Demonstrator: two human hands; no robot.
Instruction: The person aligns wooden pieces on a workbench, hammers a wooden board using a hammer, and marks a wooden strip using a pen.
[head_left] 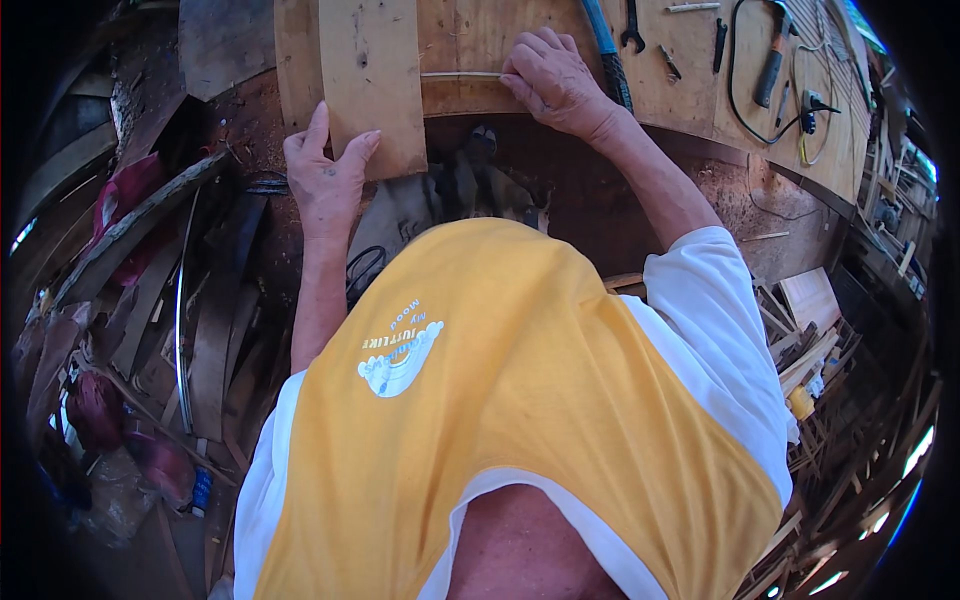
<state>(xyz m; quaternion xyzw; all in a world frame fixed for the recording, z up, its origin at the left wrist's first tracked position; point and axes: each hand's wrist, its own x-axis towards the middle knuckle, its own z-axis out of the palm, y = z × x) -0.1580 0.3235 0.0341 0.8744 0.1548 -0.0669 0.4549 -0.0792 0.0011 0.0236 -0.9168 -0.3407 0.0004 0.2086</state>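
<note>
My left hand (328, 175) is at the near left corner of a pale wooden board (375, 80), its thumb over the face and its index finger along the side edge. The other fingers are partly hidden. The board's near end juts past the edge of the workbench (465, 35). To its right, my right hand (560, 85) is closed in a pinch around a thin pale stick (460, 75). That stick lies crosswise over the bench, its left end reaching the board's right edge.
Right of my right hand lies a blue-and-black handle (610, 60). Farther right are a dark wrench (632, 28), a hammer (772, 65) and a black cable (735, 70). Wood scraps (215, 330) crowd the left, and more offcuts (810, 350) are piled at right.
</note>
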